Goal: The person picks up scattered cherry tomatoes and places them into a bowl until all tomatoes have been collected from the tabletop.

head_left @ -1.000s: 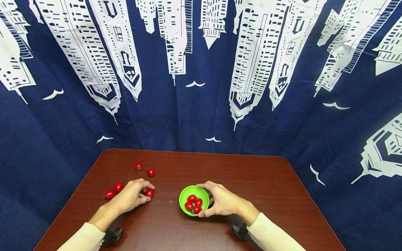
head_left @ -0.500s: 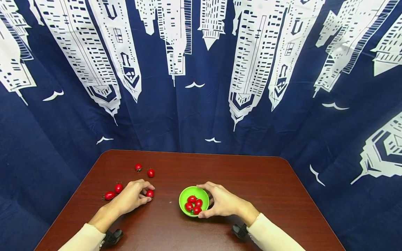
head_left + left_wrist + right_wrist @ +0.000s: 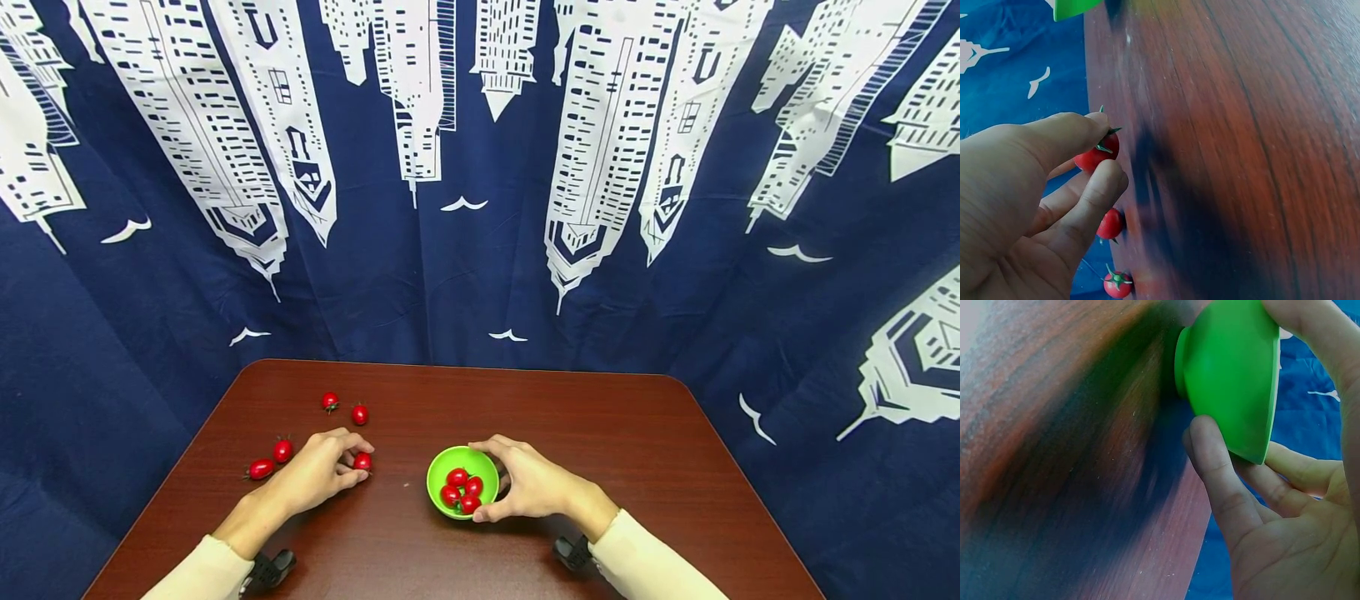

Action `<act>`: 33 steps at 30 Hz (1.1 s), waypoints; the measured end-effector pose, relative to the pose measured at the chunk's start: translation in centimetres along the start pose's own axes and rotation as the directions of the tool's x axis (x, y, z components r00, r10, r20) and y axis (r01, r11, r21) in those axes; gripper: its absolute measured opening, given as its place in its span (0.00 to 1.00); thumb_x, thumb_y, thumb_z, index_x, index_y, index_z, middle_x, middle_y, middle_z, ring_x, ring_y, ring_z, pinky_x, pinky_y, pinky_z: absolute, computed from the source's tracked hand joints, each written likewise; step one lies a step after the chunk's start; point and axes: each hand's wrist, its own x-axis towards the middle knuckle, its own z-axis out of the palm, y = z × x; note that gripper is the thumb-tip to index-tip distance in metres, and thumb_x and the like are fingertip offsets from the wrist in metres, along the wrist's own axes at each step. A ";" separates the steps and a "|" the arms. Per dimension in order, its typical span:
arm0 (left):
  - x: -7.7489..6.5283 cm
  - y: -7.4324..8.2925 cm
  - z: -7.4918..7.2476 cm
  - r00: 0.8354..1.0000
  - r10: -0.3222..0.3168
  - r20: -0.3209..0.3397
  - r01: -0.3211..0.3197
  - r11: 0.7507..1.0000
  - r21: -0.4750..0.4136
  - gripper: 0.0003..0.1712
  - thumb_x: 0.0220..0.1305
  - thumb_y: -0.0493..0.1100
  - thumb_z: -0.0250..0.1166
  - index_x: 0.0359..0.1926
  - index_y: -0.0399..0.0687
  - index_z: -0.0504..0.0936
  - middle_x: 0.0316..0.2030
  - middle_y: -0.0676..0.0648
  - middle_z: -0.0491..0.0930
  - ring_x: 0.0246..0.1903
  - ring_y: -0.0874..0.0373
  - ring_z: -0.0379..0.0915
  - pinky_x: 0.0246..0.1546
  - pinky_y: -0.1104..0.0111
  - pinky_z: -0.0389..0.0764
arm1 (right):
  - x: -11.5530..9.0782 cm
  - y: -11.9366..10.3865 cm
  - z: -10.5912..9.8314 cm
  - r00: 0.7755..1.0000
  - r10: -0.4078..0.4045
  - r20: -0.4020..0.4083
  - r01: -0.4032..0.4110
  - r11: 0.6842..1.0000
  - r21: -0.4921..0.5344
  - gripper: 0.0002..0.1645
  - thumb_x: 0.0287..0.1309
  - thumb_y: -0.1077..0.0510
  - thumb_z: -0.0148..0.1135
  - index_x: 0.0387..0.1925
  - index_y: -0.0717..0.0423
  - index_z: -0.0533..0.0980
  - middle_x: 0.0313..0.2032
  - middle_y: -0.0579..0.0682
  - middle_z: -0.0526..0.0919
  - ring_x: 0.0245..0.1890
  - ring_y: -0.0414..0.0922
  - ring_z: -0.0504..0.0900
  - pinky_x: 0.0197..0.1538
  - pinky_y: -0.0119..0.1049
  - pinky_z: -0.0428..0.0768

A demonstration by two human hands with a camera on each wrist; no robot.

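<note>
Our left hand (image 3: 318,471) has shifted slightly toward the one green bowl (image 3: 453,457), thumb and fingertips pinching one tomato (image 3: 363,462) left of it. Our right hand (image 3: 531,480) holds that bowl, thumb and fingers spread around its right side. We count four tomatoes (image 3: 457,477) inside and four loose tomatoes (image 3: 360,415) on the brown table (image 3: 600,425).

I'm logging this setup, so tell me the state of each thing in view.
Held tomato: stalk on; whether lifted, unclear.
Green bowl: upright, partly filled.
Left hand: pinching the held tomato.
Right hand: gripping the green bowl.
Bowl tomatoes: four, clustered.
Loose tomatoes: four, lying on the table.
Blue cloth: hanging, skyline print upside down.
</note>
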 end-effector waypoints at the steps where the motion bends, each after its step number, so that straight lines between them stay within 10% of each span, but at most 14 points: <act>1: 0.0 0.1 0.0 1.000 0.004 -0.001 -0.004 1.000 0.002 0.17 0.66 0.32 0.85 0.53 0.40 0.92 0.42 0.50 0.88 0.39 0.62 0.89 0.39 0.76 0.92 | 0.0 0.0 0.0 1.000 -0.001 -0.001 0.001 1.000 -0.002 0.60 0.55 0.48 0.95 0.82 0.62 0.73 0.67 0.54 0.85 0.52 0.38 0.93 0.51 0.26 0.92; 33: 2.3 4.6 0.6 0.988 0.128 -0.086 -0.123 0.990 0.062 0.18 0.66 0.35 0.86 0.54 0.48 0.94 0.41 0.54 0.90 0.38 0.58 0.89 0.42 0.67 0.91 | 0.0 -0.1 0.0 1.000 -0.008 -0.005 0.008 1.000 0.012 0.60 0.55 0.49 0.95 0.82 0.62 0.73 0.67 0.54 0.85 0.53 0.41 0.93 0.52 0.27 0.93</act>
